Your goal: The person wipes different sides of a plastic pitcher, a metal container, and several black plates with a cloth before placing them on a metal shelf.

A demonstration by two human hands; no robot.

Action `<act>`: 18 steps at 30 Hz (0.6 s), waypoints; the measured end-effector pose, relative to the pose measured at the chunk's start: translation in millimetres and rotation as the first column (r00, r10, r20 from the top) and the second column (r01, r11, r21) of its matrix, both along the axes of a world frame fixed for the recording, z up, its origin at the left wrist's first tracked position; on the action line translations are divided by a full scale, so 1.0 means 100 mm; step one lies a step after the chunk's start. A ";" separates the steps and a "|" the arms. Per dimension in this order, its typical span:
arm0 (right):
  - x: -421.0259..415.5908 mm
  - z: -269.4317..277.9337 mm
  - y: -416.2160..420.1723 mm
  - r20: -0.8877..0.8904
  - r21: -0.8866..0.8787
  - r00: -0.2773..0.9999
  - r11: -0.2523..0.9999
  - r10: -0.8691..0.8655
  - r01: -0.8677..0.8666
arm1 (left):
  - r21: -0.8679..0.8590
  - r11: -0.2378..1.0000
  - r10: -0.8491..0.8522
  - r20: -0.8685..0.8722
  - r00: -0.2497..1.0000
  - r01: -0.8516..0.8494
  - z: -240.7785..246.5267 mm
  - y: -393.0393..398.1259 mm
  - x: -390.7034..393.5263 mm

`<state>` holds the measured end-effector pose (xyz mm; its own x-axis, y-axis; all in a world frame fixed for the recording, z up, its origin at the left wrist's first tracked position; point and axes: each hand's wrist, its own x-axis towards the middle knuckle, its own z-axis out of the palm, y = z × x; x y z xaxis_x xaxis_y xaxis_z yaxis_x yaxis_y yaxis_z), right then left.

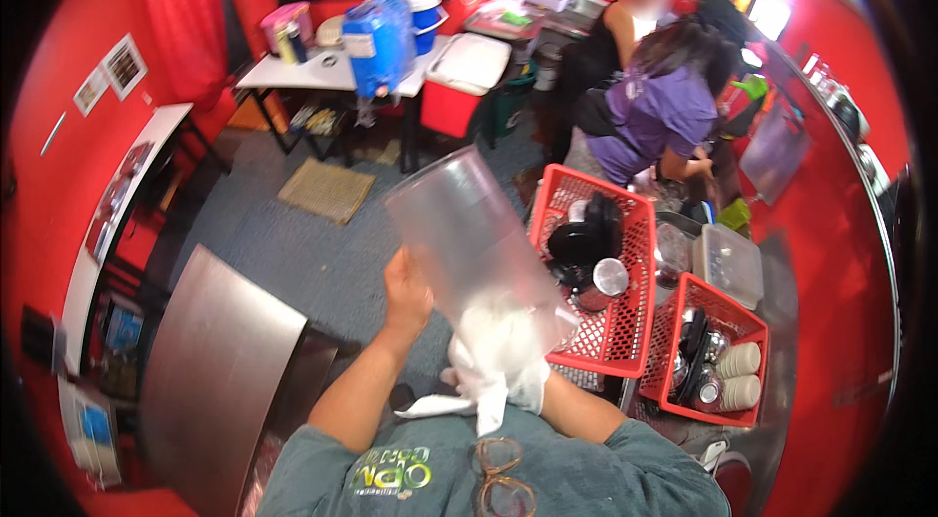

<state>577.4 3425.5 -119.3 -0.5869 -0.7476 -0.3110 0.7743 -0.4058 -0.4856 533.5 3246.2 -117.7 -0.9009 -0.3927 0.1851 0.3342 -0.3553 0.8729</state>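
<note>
My left hand point(408, 291) grips the left edge of a translucent plastic container point(458, 213), which is tilted in front of my chest. My right hand point(506, 348) is inside or behind a white cloth point(487, 341), seen through the container's lower end. The cloth bunches there, and its loose ends hang towards my shirt. The fingers of my right hand are mostly hidden by the cloth. A pair of glasses point(502, 477) hangs from my shirt front.
A large red basket point(645, 282) with black kitchenware and a smaller one point(758, 370) with bowls stand on the right, beside a lidded plastic box point(729, 264). A steel table point(220, 341) is at left. Two people point(652, 114) stand at the counter beyond.
</note>
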 end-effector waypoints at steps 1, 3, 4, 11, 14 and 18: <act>-0.04 0.10 0.04 -0.010 0.003 1.000 1.000 -0.014 0.014 | -0.081 0.995 0.057 0.029 0.998 -0.054 0.01 -0.06 0.02; -0.17 0.25 0.06 -0.091 0.059 0.978 0.979 -0.190 0.195 | 0.032 0.997 0.076 -0.007 0.997 -0.076 0.10 -0.21 0.02; -0.25 0.32 0.07 -0.155 0.093 0.942 0.945 -0.296 0.312 | 0.088 0.993 0.078 -0.049 0.996 -0.074 0.17 -0.27 -0.04; -0.54 0.33 0.34 -0.908 0.410 0.237 0.613 0.346 0.676 | -0.014 0.962 0.271 -0.005 0.963 -0.271 0.35 -0.51 -0.03; -0.44 0.85 0.43 -0.549 0.107 0.780 0.900 -0.300 0.422 | -0.075 0.924 0.374 -0.028 0.927 -0.375 0.31 -0.73 0.06; -0.41 0.72 0.36 -0.167 -0.087 0.861 0.877 -0.481 0.473 | -0.015 0.916 0.399 -0.082 0.913 -0.401 0.39 -0.78 0.05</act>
<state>536.3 3461.3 -47.5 -0.9174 -0.3717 -0.1423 0.3828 -0.7260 -0.5713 538.5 3167.9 -78.4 -0.6526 -0.7101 0.2644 0.5084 -0.1516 0.8477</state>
